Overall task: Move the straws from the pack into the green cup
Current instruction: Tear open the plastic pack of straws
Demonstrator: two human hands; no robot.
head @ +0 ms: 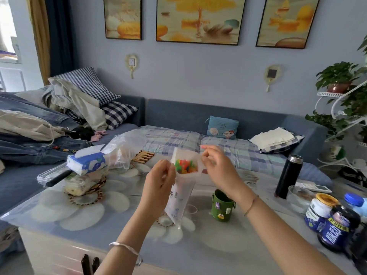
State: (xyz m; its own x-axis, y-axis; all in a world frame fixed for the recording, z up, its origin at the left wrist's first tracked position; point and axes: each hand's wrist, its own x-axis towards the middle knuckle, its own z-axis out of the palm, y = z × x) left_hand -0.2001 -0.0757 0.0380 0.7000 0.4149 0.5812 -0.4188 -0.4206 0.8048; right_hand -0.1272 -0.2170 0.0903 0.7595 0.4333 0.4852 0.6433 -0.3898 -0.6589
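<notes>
Flower-patterned table carries the green cup, standing upright and empty-looking. Above it, left hand and right hand each pinch the pack mouth, spreading it. Coloured straws sit inside; blue sofa behind.

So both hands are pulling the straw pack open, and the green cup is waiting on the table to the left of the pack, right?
Not quite. The head view shows the green cup to the right of the straw pack, not the left. Both the left hand and the right hand do hold the pack's mouth open.
</notes>
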